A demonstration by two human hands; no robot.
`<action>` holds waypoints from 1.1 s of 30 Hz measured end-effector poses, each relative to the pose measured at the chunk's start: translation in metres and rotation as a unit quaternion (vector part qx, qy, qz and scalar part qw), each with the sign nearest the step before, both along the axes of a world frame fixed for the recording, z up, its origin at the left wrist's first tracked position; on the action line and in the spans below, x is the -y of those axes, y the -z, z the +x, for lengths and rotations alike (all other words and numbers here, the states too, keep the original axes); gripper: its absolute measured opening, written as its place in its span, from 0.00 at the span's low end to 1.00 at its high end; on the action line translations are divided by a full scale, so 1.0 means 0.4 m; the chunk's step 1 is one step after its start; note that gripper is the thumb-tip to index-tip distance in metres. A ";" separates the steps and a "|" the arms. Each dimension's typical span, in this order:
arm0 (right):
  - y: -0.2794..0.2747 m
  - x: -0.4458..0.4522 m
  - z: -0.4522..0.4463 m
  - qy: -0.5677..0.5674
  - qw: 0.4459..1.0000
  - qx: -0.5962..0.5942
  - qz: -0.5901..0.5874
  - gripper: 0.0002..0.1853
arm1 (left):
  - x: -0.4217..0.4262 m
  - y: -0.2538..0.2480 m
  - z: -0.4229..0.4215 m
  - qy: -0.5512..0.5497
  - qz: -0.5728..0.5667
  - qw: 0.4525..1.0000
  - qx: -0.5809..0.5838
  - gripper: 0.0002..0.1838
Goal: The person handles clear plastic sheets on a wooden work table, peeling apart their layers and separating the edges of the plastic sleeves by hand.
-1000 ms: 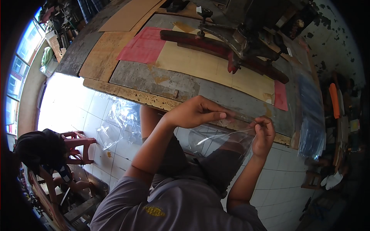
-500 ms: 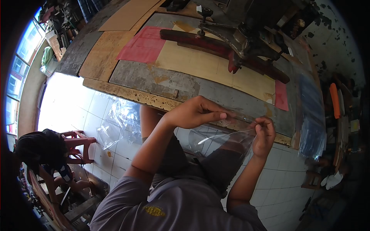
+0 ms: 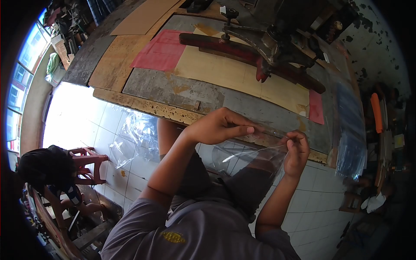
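A clear plastic sheet [image 3: 242, 155] hangs between my two hands, over my lap at the front edge of the worktable [image 3: 151, 106]. My left hand [image 3: 223, 126] pinches its upper edge between thumb and fingers. At the sheet's right corner my right hand [image 3: 296, 151] is closed on the plastic, fingers curled. Beyond the hands, a yellow sheet [image 3: 234, 76] with a pink piece [image 3: 162, 51] at its left end lies on the grey board, under the dark red bar [image 3: 216, 45] of a machine.
Clear plastic [image 3: 138, 134] lies on the tiled floor at the left. More plastic sheets [image 3: 350, 134] hang over the table's right end. Another person [image 3: 47, 169] is at the lower left beside a red stool [image 3: 89, 162]. An orange object [image 3: 375, 112] stands at the far right.
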State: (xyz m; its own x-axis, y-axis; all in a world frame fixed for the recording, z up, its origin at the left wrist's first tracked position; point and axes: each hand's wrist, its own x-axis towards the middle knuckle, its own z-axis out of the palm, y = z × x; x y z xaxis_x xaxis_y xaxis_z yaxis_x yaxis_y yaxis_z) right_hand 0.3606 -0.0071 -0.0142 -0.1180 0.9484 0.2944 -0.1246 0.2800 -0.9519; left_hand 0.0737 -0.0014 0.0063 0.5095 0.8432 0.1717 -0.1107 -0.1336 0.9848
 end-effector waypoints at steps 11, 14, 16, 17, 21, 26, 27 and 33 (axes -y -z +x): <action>0.002 0.000 -0.003 0.016 0.999 0.036 0.012 0.09 | 0.002 -0.010 -0.002 0.000 -0.014 1.000 -0.016 0.16; -0.008 0.005 -0.012 0.026 0.998 0.049 0.011 0.08 | 0.003 -0.012 -0.002 -0.001 -0.013 1.000 -0.018 0.16; -0.010 0.007 -0.014 0.030 0.998 0.056 0.007 0.08 | 0.003 -0.011 -0.002 -0.002 -0.009 1.000 -0.016 0.16; -0.009 0.007 -0.015 0.032 0.998 0.057 0.006 0.07 | 0.003 -0.010 -0.002 -0.002 -0.010 1.000 -0.018 0.16; -0.012 0.006 -0.020 0.037 0.996 0.074 0.013 0.05 | 0.001 -0.003 -0.001 -0.004 -0.004 1.000 -0.014 0.16; -0.008 0.002 -0.025 0.039 0.995 0.084 0.033 0.03 | 0.004 -0.012 -0.002 -0.003 -0.020 1.000 -0.012 0.16; -0.006 0.001 -0.026 0.040 0.995 0.087 0.036 0.03 | 0.004 -0.011 -0.001 -0.005 -0.021 1.000 -0.008 0.16; -0.010 0.004 -0.032 0.049 0.993 0.096 0.044 0.05 | 0.005 -0.009 0.003 -0.019 -0.028 0.999 -0.009 0.17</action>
